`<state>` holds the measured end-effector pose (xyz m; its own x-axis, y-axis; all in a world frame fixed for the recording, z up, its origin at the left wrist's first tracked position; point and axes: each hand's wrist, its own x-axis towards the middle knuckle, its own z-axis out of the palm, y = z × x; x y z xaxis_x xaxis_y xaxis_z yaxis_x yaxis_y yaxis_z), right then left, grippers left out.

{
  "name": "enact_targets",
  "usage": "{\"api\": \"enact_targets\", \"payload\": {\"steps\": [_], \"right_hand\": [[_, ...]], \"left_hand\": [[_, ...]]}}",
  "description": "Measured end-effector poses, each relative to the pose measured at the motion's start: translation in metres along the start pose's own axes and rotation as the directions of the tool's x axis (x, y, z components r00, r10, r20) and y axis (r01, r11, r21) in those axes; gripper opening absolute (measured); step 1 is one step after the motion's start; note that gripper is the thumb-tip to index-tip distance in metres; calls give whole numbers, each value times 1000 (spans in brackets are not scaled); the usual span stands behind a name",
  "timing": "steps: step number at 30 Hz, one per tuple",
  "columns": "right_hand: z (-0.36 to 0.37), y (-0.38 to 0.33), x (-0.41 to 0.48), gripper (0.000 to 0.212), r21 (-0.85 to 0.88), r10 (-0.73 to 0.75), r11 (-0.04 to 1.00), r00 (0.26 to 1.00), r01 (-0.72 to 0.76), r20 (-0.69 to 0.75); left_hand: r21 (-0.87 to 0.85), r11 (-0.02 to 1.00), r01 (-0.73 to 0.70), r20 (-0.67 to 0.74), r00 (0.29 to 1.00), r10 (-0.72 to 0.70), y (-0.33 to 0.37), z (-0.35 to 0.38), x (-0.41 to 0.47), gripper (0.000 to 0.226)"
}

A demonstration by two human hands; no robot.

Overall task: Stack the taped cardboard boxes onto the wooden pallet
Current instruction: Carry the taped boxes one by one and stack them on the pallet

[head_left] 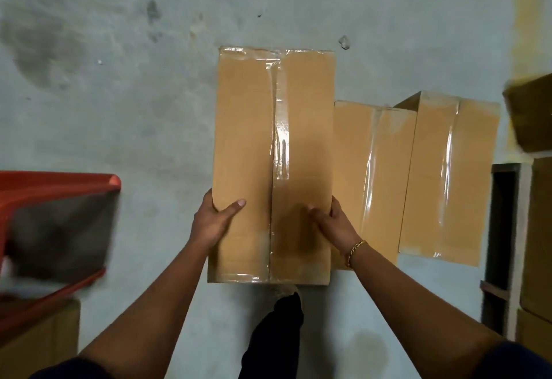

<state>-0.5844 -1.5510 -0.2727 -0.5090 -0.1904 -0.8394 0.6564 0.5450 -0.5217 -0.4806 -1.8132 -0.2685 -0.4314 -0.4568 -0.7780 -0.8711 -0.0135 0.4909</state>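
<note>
Over the grey floor (119, 95) I hold a taped box (271, 163), my left hand (213, 220) and right hand (331, 223) gripping its long edges at my end, thumbs on top. A second box (373, 181) and a third box (448, 175) lie just right of it; open floor spreads left and ahead.

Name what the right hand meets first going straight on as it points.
The held box: the right hand angles inward against its right edge, which it grips. The floor box beside it seems off that line.

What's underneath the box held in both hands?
Below the held box, a dark trouser leg and shoe tip show on the grey floor; anything else beneath is covered.
</note>
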Motion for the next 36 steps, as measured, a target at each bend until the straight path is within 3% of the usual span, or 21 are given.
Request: {"api": "enact_targets", "payload": {"steps": [3, 5, 7, 9, 11, 13, 14, 18, 21, 27, 34, 36], "right_hand": [[-18, 5, -23, 109, 9, -13, 1000, 999, 13, -47], [-36, 17, -40, 118, 33, -2, 999, 997, 5, -80], [-50, 5, -80, 105, 62, 10, 998, 993, -3, -118], [-65, -5, -122, 79, 90, 3, 996, 989, 11, -150], [-83, -5, -161, 86, 112, 16, 994, 981, 6, -192], [-103, -5, -202, 101, 147, 28, 989, 972, 7, -235], [-114, -3, -221, 98, 165, 21, 986, 966, 23, -257], [-155, -2, -309, 67, 227, -6, 969, 935, 93, -355], [-185, 13, -373, 64, 282, -8, 950, 911, 136, -412], [-225, 75, -504, 57, 419, 37, 877, 834, 237, -550], [-251, 200, -648, 42, 536, 138, 749, 701, 388, -700], [-256, 238, -690, 40, 561, 179, 705, 657, 434, -733]], "left_hand": [[10, 999, -52, 54, 997, 52, 9, -4, -29, 75], [4, 997, -80, 92, 993, 79, 22, -4, -57, 71], [-9, 994, -109, 107, 988, 109, 39, -3, -90, 65], [-38, 990, -133, 116, 984, 137, 56, 0, -124, 59], [-56, 987, -153, 146, 976, 160, 71, 3, -157, 57], [-36, 983, -180, 196, 963, 183, 89, 7, -190, 70], [-25, 981, -192, 219, 957, 193, 97, 10, -206, 81], [38, 971, -235, 292, 932, 214, 129, 32, -271, 119], [68, 950, -306, 343, 901, 266, 150, 52, -329, 119], [135, 864, -485, 464, 801, 377, 172, 109, -441, 108], [95, 716, -692, 639, 594, 489, 154, 192, -588, 102], [62, 679, -731, 697, 519, 495, 141, 221, -627, 92]]}}
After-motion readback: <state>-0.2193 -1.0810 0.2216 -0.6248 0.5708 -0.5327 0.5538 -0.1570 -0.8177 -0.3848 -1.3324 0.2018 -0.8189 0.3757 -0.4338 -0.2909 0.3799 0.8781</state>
